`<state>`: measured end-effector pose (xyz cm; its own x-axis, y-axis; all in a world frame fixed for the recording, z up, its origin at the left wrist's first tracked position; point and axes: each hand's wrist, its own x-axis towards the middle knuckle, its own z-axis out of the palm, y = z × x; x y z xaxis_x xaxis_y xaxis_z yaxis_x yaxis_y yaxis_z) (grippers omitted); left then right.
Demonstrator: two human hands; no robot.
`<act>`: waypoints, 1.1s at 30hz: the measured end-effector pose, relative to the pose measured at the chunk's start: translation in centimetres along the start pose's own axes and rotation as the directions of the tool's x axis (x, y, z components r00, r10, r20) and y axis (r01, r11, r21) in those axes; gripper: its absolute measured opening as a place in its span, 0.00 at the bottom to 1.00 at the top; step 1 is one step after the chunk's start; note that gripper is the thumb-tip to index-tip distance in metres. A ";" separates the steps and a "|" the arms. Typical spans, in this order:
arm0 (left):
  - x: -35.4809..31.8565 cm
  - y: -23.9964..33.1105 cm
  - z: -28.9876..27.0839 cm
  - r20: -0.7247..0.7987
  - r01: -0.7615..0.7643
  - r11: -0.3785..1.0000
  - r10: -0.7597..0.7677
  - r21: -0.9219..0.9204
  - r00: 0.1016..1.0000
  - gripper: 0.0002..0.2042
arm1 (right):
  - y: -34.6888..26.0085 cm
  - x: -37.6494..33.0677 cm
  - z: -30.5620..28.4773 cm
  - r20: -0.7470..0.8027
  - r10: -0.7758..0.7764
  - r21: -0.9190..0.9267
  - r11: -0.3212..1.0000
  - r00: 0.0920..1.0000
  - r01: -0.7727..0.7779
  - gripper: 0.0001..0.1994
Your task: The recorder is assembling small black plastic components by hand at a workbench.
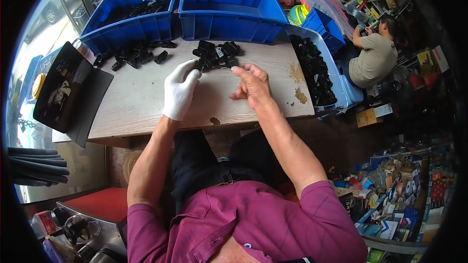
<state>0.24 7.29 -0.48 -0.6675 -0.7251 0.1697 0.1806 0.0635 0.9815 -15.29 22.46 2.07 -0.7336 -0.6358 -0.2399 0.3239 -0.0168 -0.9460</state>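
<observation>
On the tabletop (209, 100), a heap of small black parts (208, 48) lies right in front of the middle blue bin (229, 27). Facing that bin, the gloved left hand (180, 90) curves loosely, thumb apart, near the heap; the bare right hand (254, 85) has spread fingers, contact unclear.

The left hand (181, 87) wears a plain white glove (176, 101), and the wearer's shirt (278, 214) is purple-magenta above near-black trousers (192, 158). The small parts (207, 56) are black, the left bin (131, 30) and right bin (229, 27) are solid blue, and the bench (129, 109) is pale greyish beige with fine wood-grain streaks and brown blotches (300, 98). Farther out come a light-blue tub (343, 95), another person's beige shirt (373, 58), and a dark grey-black folding case (95, 102).
</observation>
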 end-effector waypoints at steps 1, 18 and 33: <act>0.1 -0.1 1.6 0.016 0.039 0.993 -0.038 -0.108 0.999 0.16 | 0.7 -0.5 0.5 0.082 0.008 0.005 1.000 0.997 -0.009 0.18; -0.4 -0.1 1.4 0.494 -0.658 0.573 0.440 0.488 0.749 0.14 | 0.4 0.2 1.8 0.201 0.136 -0.506 0.862 0.970 -0.016 0.16; -0.8 1.0 -1.1 0.295 -0.533 0.470 0.489 0.703 0.821 0.19 | 0.7 -0.4 1.8 0.202 0.119 -0.541 0.841 0.972 0.010 0.19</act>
<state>1.71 7.21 0.23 -0.6726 -0.3619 0.6455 -0.0675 0.8986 0.4335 -13.71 21.25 1.91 -0.5537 -0.7762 -0.3016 -0.0583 0.3974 -0.9158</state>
